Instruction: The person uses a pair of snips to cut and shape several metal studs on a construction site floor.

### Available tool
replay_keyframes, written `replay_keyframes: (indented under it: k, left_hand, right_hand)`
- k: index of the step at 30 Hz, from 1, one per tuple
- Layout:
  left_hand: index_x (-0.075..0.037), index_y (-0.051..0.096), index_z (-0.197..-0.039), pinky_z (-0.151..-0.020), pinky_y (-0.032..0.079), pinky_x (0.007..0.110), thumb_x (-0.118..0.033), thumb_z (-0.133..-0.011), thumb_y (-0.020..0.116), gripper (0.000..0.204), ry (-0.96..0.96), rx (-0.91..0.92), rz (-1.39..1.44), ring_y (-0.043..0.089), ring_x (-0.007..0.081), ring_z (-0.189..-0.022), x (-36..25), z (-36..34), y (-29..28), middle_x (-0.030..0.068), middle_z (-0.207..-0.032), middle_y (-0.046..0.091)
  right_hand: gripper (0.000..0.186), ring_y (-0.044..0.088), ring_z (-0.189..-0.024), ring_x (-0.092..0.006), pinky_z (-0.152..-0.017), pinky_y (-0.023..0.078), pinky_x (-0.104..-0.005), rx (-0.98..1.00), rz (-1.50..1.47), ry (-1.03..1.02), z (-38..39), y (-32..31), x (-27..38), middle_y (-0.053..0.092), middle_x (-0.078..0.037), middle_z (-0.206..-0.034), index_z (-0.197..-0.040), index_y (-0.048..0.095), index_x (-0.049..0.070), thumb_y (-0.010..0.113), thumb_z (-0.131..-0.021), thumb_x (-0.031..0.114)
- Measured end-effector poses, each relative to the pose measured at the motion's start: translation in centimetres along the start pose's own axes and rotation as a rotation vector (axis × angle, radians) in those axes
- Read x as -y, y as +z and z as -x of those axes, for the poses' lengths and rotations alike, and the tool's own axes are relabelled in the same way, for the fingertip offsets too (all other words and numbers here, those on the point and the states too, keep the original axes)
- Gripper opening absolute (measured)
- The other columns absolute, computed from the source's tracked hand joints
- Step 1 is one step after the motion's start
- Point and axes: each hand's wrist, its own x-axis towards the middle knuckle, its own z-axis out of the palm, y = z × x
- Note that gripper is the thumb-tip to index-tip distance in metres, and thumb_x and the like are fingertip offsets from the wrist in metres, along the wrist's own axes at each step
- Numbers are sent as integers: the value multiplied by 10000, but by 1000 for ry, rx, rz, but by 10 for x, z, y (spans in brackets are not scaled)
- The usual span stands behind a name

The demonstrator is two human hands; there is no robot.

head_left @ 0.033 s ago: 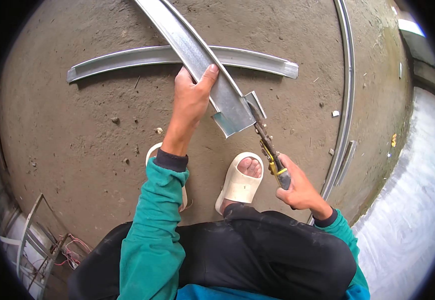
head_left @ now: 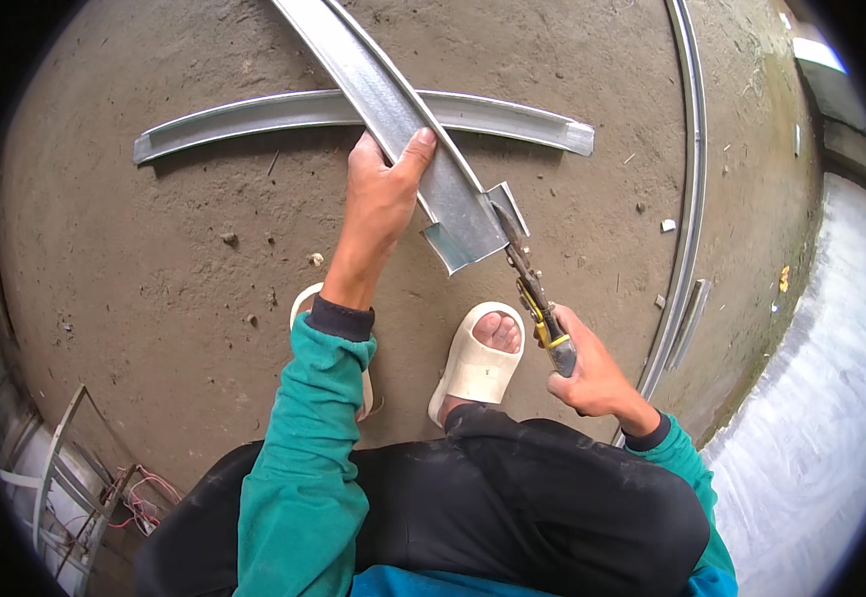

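- Silvery metal channel [head_left: 463, 214], held slantwise, runs from the top edge of the frame, left of centre, down to its middle; at its lower end one side flap [head_left: 449, 249] juts out to the left and another flap [head_left: 513, 207] to the right.
- Left hand [head_left: 385, 181], above the centre, pinches the channel by its left edge: thumb pressed on the inner face, fingers mostly hidden beneath.
- Right hand [head_left: 594, 370], right of centre, is wrapped around the black, grey and yellow handles of metal snips [head_left: 535, 291].
- Snip blades reach the channel's lower right corner, beside the right flap; how far they are parted, I cannot tell.
- Second metal channel [head_left: 244, 112] lies across the upper part of the frame, passing behind the held one.
- Long metal rail [head_left: 695, 129] runs down the right side, with a short metal strip [head_left: 689, 324] just beside it.
- Cream sandal [head_left: 481, 366] shows on a foot at lower centre, on brown ground [head_left: 144, 289].
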Motion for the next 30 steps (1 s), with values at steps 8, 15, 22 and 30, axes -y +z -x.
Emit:
replay_keyframes:
  k: [8, 15, 22, 30]
  left_hand:
    - [40, 624, -1057, -739, 502, 287, -212, -949, 653, 276, 17, 24, -67, 605, 116, -821, 8, 2, 0, 68, -942, 680]
    - [30, 628, -1051, -728, 499, 287, -222, -947, 655, 274, 30, 23, -76, 602, 115, -813, 7, 0, 5, 67, -928, 679]
    - [27, 623, -1033, -712, 491, 283, -219, -950, 650, 261, 16, -5, -59, 589, 112, -792, 15, -1, 4, 61, -910, 670]
    - [43, 603, -1059, -757, 484, 290, -205, -964, 634, 268, 33, -97, -93, 584, 125, -835, 31, -9, 4, 64, -927, 655]
  right_hand:
    - [722, 568, -1067, -386, -949, 434, -409, -4, -40, -78, -6, 6, -20, 571, -210, -1119, -1338, 368, 16, 585, -650, 42]
    - [706, 572, -1009, -370, -872, 459, -415, -16, 13, -13, -11, 8, -26, 565, -211, -1088, -1318, 373, 14, 589, -646, 47]
    - [712, 567, -1003, -392, -861, 462, -421, -59, -4, -125, -8, 8, -28, 567, -217, -1094, -1317, 371, 15, 623, -653, 56]
    - [385, 558, -888, -349, -768, 470, -414, -560, 315, 112, -28, 27, -37, 478, -174, -1008, -1049, 543, 8, 754, -740, 100]
